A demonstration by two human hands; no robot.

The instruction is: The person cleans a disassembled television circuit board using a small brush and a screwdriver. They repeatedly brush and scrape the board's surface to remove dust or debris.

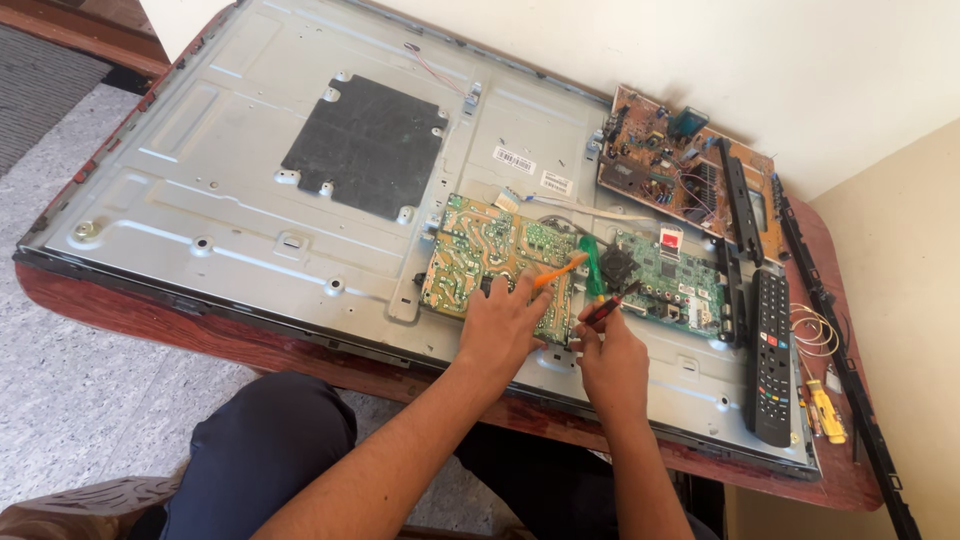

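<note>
A large flat-screen television lies face down, its grey metal back panel point(230, 190) bare. On it sits a green-and-tan circuit board point(478, 250), solder side up, and a smaller green main board point(668, 278) to its right. My left hand point(503, 325) rests on the tan board's lower right corner and holds an orange-handled tool point(560, 270). My right hand point(608, 350) grips a thin red-and-black probe point(605, 308) beside a green-handled screwdriver point(592, 268) lying between the two boards.
A brown circuit board point(660, 160) leans at the back right. A black remote control point(771, 350) lies on the panel's right end, with a yellow tool point(828, 412), wire coil point(818, 330) and black plastic strips point(850, 380) beside it. The red-brown table edge point(300, 350) faces me.
</note>
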